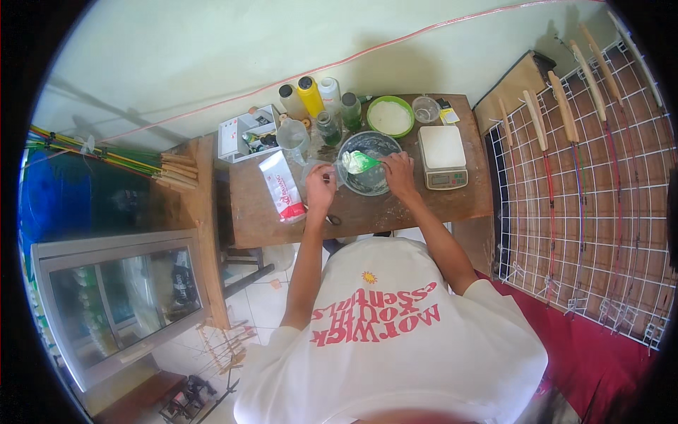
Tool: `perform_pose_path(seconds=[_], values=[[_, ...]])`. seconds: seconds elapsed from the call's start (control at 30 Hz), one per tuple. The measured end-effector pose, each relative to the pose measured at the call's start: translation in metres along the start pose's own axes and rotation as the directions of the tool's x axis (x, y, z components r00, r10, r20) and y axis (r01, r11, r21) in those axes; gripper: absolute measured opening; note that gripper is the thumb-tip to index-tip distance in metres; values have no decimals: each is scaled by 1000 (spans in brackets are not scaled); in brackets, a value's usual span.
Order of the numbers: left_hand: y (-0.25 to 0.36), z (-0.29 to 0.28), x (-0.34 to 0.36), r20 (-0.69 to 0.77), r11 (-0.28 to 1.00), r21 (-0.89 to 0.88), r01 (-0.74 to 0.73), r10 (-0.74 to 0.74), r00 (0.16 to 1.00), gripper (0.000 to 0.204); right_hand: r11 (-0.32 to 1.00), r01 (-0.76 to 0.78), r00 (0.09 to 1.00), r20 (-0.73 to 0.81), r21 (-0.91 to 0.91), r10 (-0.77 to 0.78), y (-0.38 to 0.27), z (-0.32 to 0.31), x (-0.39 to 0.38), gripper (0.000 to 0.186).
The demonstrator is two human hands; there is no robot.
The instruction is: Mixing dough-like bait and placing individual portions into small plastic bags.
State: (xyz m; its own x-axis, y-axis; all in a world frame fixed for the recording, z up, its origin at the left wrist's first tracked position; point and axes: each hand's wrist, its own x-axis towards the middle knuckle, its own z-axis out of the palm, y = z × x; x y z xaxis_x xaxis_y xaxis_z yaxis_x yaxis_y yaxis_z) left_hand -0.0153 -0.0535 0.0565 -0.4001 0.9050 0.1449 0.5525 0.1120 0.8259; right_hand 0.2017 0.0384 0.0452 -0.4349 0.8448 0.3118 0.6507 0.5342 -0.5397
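My right hand [400,174] is closed on the end of a green scraper-like tool [364,163], whose left part carries something white. The tool is over a round greyish bowl [374,189] with pale smears on its wall. My left hand [321,187] is closed at the bowl's left side, around a clear, see-through plastic thing [340,174]; its exact kind is hard to make out. Left of that hand, a white and red packet [277,185] lies on the table. Black-handled scissors [333,220], partly visible, lie just below my left hand.
A digital scale [443,157] stands right of the bowl. Behind are a green basin [390,116] of white powder, a clear cup [426,109], several bottles [309,96], a clear jug [293,136] and a white box [240,132]. A wire rack [586,212] stands right of the wooden table [261,230].
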Motion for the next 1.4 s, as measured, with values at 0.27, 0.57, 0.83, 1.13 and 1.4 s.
perform_pose_path(seconds=[0.27,0.57,0.83,1.13,1.4], values=[[-4,-1,7,15,994,76,-77,76,997,28,998,-13,999,-42,64,16,7,1,-2,19],[11,-6,10,62,998,-19,56,-54,997,32,993,-6,994,-107,120,19,10,-23,-8,18],[13,2,19,107,997,-73,35,-27,994,35,995,101,991,-88,17,-100,-20,-58,4,26],[4,1,23,118,993,-16,-120,121,986,36,956,232,971,-13,-180,-238,-41,-53,1,27],[-4,5,21,109,997,-79,-23,32,994,39,954,217,973,-29,-205,-228,-42,-56,-6,29]])
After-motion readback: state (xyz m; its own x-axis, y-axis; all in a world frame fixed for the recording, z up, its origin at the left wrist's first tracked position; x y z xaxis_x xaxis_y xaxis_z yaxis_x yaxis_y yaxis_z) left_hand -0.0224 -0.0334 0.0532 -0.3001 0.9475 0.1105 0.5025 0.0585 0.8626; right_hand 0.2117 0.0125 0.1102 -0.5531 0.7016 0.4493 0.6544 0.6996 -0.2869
